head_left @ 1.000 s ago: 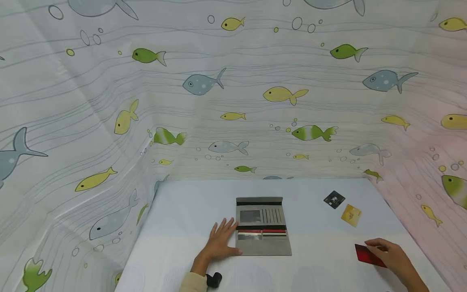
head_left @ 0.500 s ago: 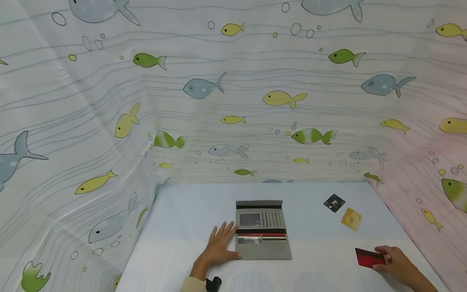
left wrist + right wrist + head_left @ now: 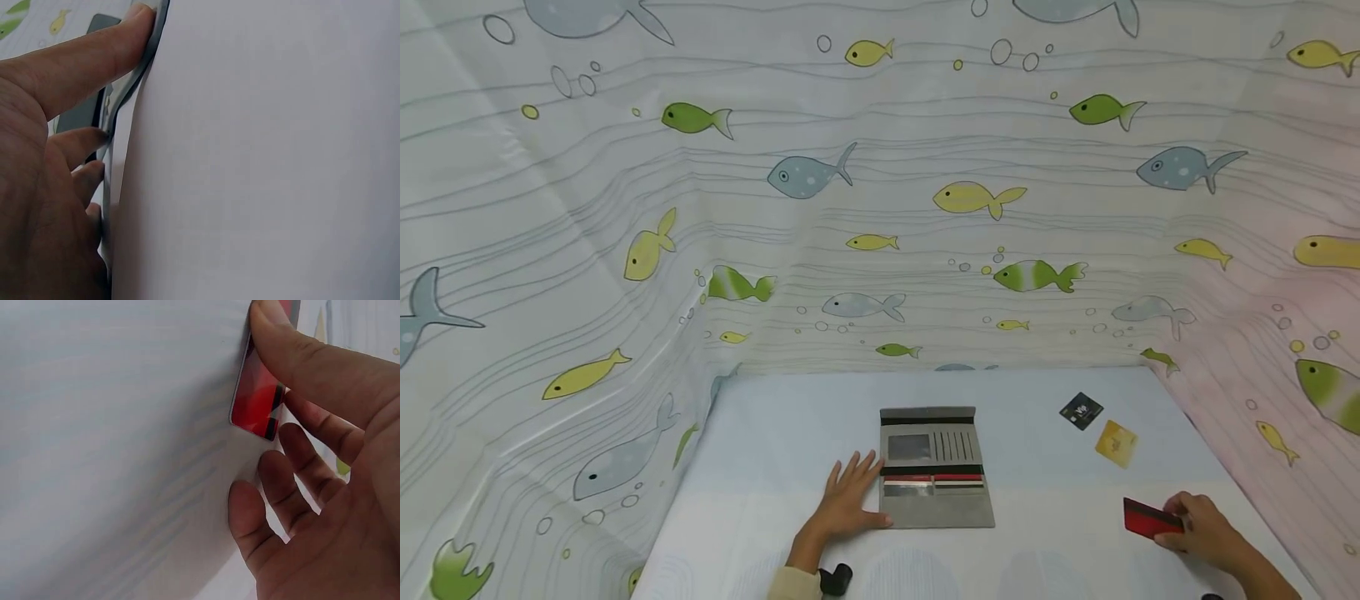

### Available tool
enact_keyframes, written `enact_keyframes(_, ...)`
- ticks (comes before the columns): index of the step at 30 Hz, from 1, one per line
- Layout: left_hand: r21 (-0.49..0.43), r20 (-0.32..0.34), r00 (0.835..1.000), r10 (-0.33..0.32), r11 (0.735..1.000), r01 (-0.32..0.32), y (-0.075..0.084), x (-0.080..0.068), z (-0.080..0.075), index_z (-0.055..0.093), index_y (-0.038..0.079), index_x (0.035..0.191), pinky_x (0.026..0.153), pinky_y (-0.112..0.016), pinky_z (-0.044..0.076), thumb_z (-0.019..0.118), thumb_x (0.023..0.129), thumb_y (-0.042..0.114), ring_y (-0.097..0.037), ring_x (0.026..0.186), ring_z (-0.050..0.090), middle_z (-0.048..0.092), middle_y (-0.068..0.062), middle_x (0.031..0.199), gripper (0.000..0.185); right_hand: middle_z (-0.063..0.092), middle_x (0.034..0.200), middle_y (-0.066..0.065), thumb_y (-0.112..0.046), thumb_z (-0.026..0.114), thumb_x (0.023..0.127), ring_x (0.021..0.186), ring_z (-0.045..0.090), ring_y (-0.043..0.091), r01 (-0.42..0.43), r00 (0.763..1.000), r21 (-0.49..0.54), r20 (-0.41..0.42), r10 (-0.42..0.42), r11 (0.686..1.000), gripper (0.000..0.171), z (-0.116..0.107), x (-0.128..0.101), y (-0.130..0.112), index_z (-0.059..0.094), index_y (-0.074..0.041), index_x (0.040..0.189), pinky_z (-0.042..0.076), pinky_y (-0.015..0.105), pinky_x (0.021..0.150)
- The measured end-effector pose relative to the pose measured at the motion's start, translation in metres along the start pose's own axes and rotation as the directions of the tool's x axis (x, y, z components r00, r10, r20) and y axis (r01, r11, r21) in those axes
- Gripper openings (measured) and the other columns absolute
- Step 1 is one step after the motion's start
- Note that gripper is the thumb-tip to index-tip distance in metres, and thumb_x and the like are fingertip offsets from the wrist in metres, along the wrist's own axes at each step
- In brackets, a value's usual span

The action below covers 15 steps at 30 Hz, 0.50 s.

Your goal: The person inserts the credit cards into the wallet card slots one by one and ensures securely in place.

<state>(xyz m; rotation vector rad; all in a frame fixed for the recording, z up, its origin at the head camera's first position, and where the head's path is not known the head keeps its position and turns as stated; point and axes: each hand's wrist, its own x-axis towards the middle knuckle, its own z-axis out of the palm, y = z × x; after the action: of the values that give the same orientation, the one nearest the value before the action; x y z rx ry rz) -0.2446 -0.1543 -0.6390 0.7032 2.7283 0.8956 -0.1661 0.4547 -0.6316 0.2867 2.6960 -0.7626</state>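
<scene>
A grey wallet [image 3: 937, 513] lies unfolded on the white table, with a clear window [image 3: 908, 447], card slots and red-edged cards [image 3: 958, 478] tucked into its lower half. My left hand [image 3: 848, 503] rests at the wallet's left side, fingers spread, thumb on the lower left corner. In the left wrist view the thumb [image 3: 94, 65] presses on the wallet's edge. Over on the right, my right hand [image 3: 1206, 530] pinches a red card [image 3: 1148, 520] with a dark stripe. The right wrist view shows the thumb lying across this card [image 3: 255, 397], the other fingers curled below.
A black card [image 3: 1081, 411] and a gold card [image 3: 1117, 443] lie on the table [image 3: 1037, 492] at the back right. Fish-printed curtains [image 3: 865, 250] stand around the back and sides. A black wrist device [image 3: 837, 580] shows near the left sleeve [image 3: 794, 583].
My right hand has shifted its hold toward the red card's right end, and the card now sits tilted up with its dark stripe showing. The left hand stays on the wallet.
</scene>
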Motion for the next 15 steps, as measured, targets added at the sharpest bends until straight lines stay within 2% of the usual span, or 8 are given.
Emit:
enact_keyframes(3, 0.011, -0.002, 1.000, -0.002, 1.000, 0.002, -0.002, 0.001, 0.001, 0.033, 0.013, 0.157, 0.120, -0.066, 0.001, 0.078, 0.078, 0.054, -0.042, 0.154, 0.013, 0.024, -0.011, 0.166, 0.100, 0.054, 0.105, 0.024, -0.054, 0.086, 0.067, 0.095, 0.052, 0.031, 0.016, 1.000, -0.010, 0.006, -0.016, 1.000, 0.081, -0.002, -0.001, -0.005, 0.055, 0.008, 0.110, 0.052, 0.043, 0.076)
enact_keyframes(8, -0.012, -0.007, 1.000, 0.004, 1.000, -0.005, -0.003, 0.000, 0.000, 0.034, 0.013, 0.157, 0.120, -0.067, 0.000, 0.079, 0.077, 0.053, -0.043, 0.154, 0.014, 0.025, -0.012, 0.166, 0.100, 0.057, 0.099, 0.022, -0.057, 0.085, 0.069, 0.091, 0.055, 0.028, -0.003, 1.000, 0.008, 0.023, 0.003, 1.000, 0.087, -0.002, -0.005, -0.011, 0.053, 0.014, 0.107, 0.054, 0.043, 0.076)
enact_keyframes(15, 0.003, -0.006, 1.000, 0.003, 1.000, -0.003, -0.002, -0.001, -0.001, 0.033, 0.013, 0.157, 0.120, -0.067, 0.001, 0.079, 0.077, 0.052, -0.042, 0.154, 0.014, 0.025, -0.012, 0.166, 0.100, 0.056, 0.090, 0.018, -0.058, 0.085, 0.069, 0.085, 0.054, 0.024, -0.027, 1.000, 0.042, -0.005, 0.027, 0.999, 0.089, 0.004, -0.008, -0.011, 0.050, 0.016, 0.104, 0.051, 0.036, 0.071)
